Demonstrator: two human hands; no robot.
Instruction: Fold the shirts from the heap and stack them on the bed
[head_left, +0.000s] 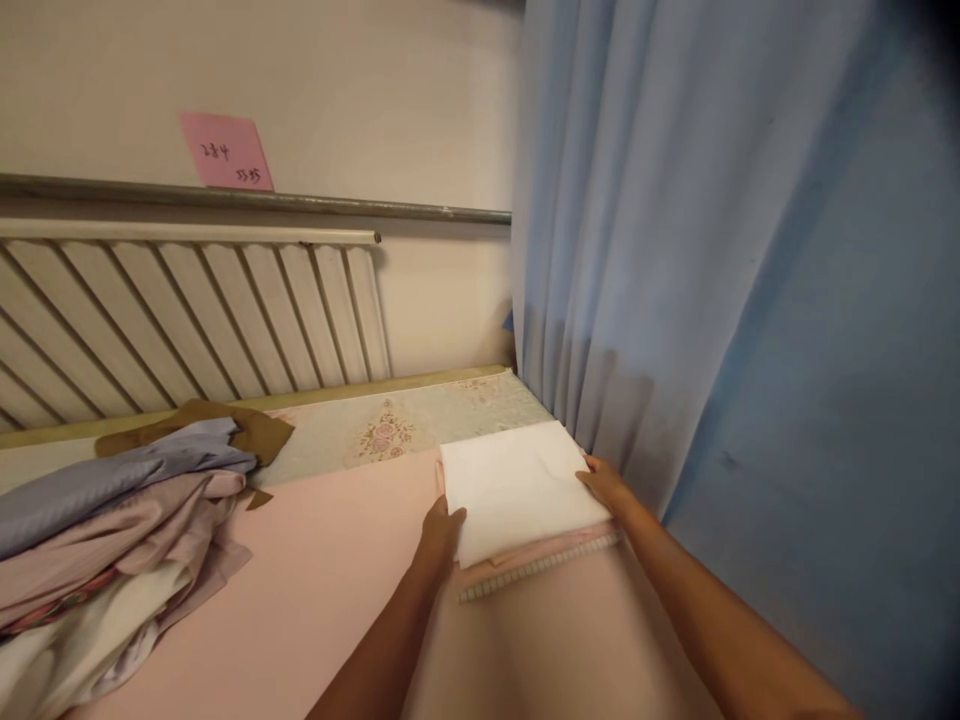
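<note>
A neatly folded white cloth lies on top of a small stack, with folded pink cloth and a grey checked edge showing below it. My left hand grips the stack's left side, thumb on top of the white cloth. At the opposite side my right hand does the same, its fingers partly hidden under the edge. The stack is over the far right part of the pink-covered surface; whether it touches that surface I cannot tell.
A loose heap of blue, pink, white and brown cloths lies on the left. Flowered fabric shows along the back, below a white radiator and a metal pipe. A blue curtain hangs close on the right. A pink note is on the wall.
</note>
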